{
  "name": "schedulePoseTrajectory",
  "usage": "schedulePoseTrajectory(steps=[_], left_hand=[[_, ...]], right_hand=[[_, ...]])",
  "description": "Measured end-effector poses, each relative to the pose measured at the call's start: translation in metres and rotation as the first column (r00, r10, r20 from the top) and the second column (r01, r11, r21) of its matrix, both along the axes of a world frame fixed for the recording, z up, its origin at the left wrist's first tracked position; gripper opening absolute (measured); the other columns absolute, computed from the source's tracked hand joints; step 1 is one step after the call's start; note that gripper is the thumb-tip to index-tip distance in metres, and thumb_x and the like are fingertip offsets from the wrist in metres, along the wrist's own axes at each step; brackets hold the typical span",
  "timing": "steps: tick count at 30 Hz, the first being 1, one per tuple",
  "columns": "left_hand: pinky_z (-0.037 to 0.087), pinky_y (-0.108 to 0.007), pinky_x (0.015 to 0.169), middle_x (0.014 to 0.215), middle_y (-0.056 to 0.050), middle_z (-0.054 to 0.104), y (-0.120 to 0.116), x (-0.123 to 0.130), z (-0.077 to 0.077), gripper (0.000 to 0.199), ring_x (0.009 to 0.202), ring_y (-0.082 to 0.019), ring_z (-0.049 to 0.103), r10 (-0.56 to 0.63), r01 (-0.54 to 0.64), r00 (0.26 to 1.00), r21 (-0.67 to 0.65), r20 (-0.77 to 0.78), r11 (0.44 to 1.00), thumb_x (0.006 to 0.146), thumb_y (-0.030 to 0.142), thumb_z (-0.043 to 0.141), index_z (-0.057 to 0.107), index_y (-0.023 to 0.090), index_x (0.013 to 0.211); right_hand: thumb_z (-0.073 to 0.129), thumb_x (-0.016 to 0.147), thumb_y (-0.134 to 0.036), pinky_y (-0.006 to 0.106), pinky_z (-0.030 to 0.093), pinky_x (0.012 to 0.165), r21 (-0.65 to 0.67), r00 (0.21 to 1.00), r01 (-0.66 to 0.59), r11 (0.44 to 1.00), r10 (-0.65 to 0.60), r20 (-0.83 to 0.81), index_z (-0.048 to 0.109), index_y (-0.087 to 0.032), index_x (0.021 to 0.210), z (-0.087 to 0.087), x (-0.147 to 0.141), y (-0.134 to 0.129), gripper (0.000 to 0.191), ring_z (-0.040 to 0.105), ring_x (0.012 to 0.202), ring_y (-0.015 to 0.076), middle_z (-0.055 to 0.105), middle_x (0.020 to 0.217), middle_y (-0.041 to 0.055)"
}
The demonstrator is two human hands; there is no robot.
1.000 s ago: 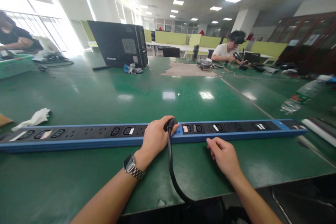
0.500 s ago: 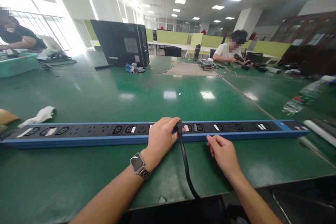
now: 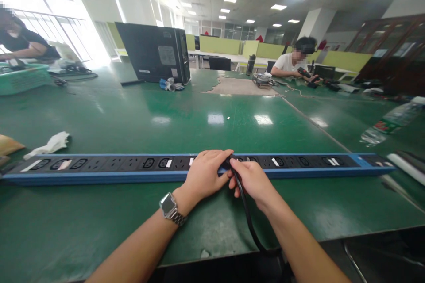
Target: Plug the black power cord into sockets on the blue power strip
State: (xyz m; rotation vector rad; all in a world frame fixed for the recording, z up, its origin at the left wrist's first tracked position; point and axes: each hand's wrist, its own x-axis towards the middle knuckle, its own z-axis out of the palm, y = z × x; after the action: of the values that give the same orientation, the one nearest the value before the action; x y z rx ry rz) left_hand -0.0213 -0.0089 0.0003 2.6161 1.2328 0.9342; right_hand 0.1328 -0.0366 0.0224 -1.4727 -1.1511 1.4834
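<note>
A long blue-and-black power strip [image 3: 113, 177] lies across the green table, its face lined with sockets. My left hand [image 3: 206, 172], below a wrist with a metal-banded watch [image 3: 168, 204], wraps over the strip near its middle, closed around it. My right hand [image 3: 250, 179] pinches the plug end of a black power cord [image 3: 249, 220] at the strip, right against the left fingertips. Most of the plug is hidden by the fingers, so how deep it sits in a socket cannot be told. From there the cord runs down over the table's near edge.
A black computer tower [image 3: 152, 53] stands farther back, with gloves [image 3: 171, 84] beside it. A plastic bottle [image 3: 392, 121] is at right, crumpled tissue [image 3: 53, 143] at left. A green basket [image 3: 25, 79] and two people [image 3: 294, 61] are across the table.
My right hand has moved left and up from in front of the strip and closed on the cord's plug end. My left hand stays on the strip.
</note>
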Motion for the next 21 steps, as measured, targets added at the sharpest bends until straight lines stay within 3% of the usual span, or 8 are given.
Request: schedulePoseTrajectory(steps=[6,10,12,14,18,21], left_hand=[[0.046,-0.042,0.102,0.125,-0.007,0.066,-0.001,-0.006,0.002,0.052,0.115,-0.025,0.060,0.002,-0.003,1.000,-0.084,-0.019,0.996,0.079,0.023,0.066,0.054,0.022,0.129],[0.047,-0.042,0.100,0.120,-0.008,0.068,-0.003,-0.005,-0.001,0.048,0.113,-0.026,0.062,0.092,-0.096,0.994,-0.061,-0.062,0.993,0.077,0.019,0.065,0.057,0.020,0.124],[0.044,-0.044,0.103,0.124,-0.011,0.066,-0.004,-0.004,-0.002,0.054,0.117,-0.028,0.059,0.133,-0.136,0.985,-0.025,-0.106,0.990,0.077,0.023,0.067,0.054,0.018,0.129],[0.043,-0.046,0.104,0.126,-0.014,0.065,-0.003,-0.003,-0.004,0.057,0.119,-0.029,0.058,0.160,-0.160,0.976,0.006,-0.146,0.987,0.078,0.031,0.069,0.052,0.016,0.131],[0.043,-0.046,0.102,0.126,-0.012,0.066,0.001,-0.003,-0.007,0.055,0.116,-0.029,0.059,0.145,-0.140,0.974,0.037,-0.173,0.989,0.080,0.049,0.069,0.058,0.017,0.123],[0.043,-0.047,0.102,0.125,-0.011,0.066,0.001,-0.004,-0.008,0.058,0.115,-0.029,0.060,0.143,-0.138,0.976,0.043,-0.165,0.990,0.078,0.051,0.071,0.058,0.018,0.124]], right_hand=[[0.058,0.083,-0.046,0.017,0.029,0.034,0.173,0.995,0.080,0.982,-0.089,0.042,0.056,-0.015,0.053,-0.013,-0.008,0.000,0.043,0.043,0.032,0.0068,0.049,0.036,-0.0024],[0.062,0.078,-0.050,0.019,0.029,0.032,0.076,0.987,0.147,0.986,-0.141,-0.082,0.053,-0.018,0.053,-0.021,-0.026,-0.002,0.042,0.042,0.030,0.0082,0.047,0.035,-0.0030],[0.062,0.077,-0.052,0.019,0.029,0.031,0.007,0.974,0.168,0.986,-0.165,-0.153,0.052,-0.018,0.053,-0.019,-0.031,-0.006,0.043,0.039,0.029,0.0077,0.046,0.035,-0.0037],[0.063,0.077,-0.053,0.018,0.028,0.031,0.019,0.948,0.200,0.980,-0.188,-0.256,0.052,-0.018,0.055,-0.012,-0.028,-0.013,0.043,0.037,0.029,0.0063,0.044,0.036,-0.0053],[0.066,0.077,-0.055,0.018,0.031,0.033,0.209,0.904,0.307,0.929,-0.215,-0.370,0.056,-0.017,0.064,0.002,0.010,-0.028,0.041,0.041,0.032,0.0067,0.048,0.042,-0.0054],[0.071,0.072,-0.049,0.018,0.028,0.031,0.101,0.881,0.402,0.910,-0.354,-0.315,0.057,-0.016,0.062,0.002,0.058,-0.026,0.038,0.036,0.029,0.0057,0.045,0.038,-0.0057]])
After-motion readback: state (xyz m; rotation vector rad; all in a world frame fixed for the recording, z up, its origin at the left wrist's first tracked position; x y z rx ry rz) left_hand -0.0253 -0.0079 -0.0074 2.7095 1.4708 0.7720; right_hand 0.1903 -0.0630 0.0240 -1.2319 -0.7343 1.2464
